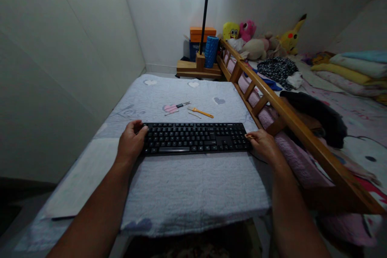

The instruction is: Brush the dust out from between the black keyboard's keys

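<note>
A black computer keyboard [193,138] lies across the middle of the cloth-covered table, keys facing up. My left hand [132,138] is closed around its left end, thumb on the top edge of the keys. At the other end, my right hand [260,142] grips the side by the number pad, fingers pinched over the rim. Behind the keyboard lie an orange-handled brush [203,113], a dark-handled slim tool [181,105] and a thin white swab-like stick [194,115].
A pale quilted cloth [196,185] covers the table. On the left lies a white sheet or pad [87,173]. Along the right runs a wooden bed rail [281,115], with bedding and plush toys beyond. A stand [205,12] rises behind the table near an orange box [202,33].
</note>
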A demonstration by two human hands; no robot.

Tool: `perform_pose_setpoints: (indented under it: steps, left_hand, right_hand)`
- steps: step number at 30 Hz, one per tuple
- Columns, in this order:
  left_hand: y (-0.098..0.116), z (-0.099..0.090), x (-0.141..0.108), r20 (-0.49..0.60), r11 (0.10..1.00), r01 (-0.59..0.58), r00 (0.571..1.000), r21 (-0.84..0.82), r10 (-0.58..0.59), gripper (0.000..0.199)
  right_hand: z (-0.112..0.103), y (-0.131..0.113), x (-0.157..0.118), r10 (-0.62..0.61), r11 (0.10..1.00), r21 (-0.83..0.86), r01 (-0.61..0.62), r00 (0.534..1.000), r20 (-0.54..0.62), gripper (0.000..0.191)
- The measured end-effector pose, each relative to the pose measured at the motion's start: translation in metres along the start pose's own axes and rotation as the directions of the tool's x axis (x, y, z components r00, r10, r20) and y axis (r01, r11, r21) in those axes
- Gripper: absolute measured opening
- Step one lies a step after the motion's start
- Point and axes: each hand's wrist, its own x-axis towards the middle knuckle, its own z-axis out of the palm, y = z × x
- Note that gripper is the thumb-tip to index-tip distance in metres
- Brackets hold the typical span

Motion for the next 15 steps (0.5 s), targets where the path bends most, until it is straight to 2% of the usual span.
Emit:
perform_pose_setpoints:
  steps: [6,15]
  left_hand:
    - [-0.002,0.0,0.001,-0.003,1.0,-0.003,1.0,-0.009,0.003,0.047]
    - [-0.005,-0.001,0.003,0.004,0.999,0.009,1.0,-0.038,-0.008,0.049]
  right_hand:
    - [-0.001,-0.001,-0.011,-0.01,1.0,-0.002,0.01,1.0,-0.011,0.03]
    - [-0.008,0.0,-0.028,-0.029,0.999,-0.024,0.03,0.999,0.044,0.029]
